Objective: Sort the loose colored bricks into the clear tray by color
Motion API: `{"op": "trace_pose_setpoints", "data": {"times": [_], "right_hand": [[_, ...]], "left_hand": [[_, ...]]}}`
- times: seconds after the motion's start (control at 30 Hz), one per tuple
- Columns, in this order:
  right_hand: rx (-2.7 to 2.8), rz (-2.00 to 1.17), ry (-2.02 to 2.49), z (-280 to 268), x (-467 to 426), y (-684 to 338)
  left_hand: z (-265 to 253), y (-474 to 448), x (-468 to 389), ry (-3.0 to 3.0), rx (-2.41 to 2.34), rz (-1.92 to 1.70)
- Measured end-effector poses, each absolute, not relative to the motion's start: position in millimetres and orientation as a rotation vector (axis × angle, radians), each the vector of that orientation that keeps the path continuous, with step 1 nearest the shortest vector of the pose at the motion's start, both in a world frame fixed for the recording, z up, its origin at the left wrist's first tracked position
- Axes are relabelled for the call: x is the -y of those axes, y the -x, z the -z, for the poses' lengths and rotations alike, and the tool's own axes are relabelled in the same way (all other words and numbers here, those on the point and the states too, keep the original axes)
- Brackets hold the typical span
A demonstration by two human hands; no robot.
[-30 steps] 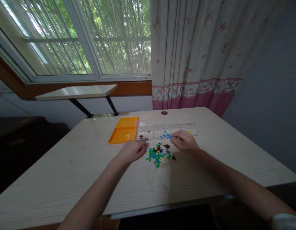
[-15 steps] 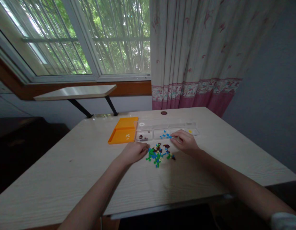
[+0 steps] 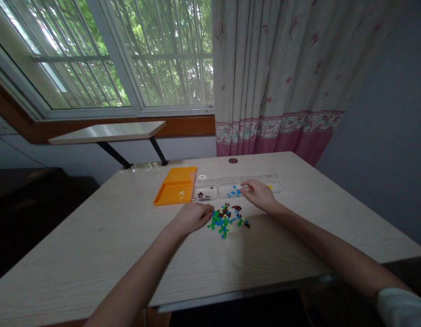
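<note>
Lying in clear tray (image 3: 224,187): blue pieces (image 3: 238,192)

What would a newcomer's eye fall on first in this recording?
Probably the orange tray, beside the see-through tray on the table. Next, the heap of small colored pieces near the left hand, with the right hand by the see-through tray's blue pieces. A bright window fills the upper left.

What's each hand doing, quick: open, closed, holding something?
Left hand: curled beside the multicolored pile; any grip is hidden.
Right hand: partly curled by the blue pieces; holding can't be told.
</note>
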State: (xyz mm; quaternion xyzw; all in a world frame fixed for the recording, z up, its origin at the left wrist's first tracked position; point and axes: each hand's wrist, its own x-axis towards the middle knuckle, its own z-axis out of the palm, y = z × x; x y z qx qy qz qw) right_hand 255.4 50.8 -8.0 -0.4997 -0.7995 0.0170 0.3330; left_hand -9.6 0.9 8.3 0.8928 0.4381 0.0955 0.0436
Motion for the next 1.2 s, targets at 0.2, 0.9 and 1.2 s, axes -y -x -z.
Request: {"op": "trace_pose_setpoints", "data": {"times": [0.2,0.9,1.2], "right_hand": [[2.103,-0.087,1.27,5.8,-41.9,-253.1],[2.321,-0.071,0.867,24.8,-3.8,-224.7],[2.312,-0.013,0.811,23.8,-3.3,-225.4]], "left_hand": [[-6.3,7.9,-1.4,-2.779,-1.362,-0.267],[2.1,-26.3,9.6,-2.166,-1.097,-0.704],[7.1,-27.7,7.0,-2.058,-1.033,-0.722]]}}
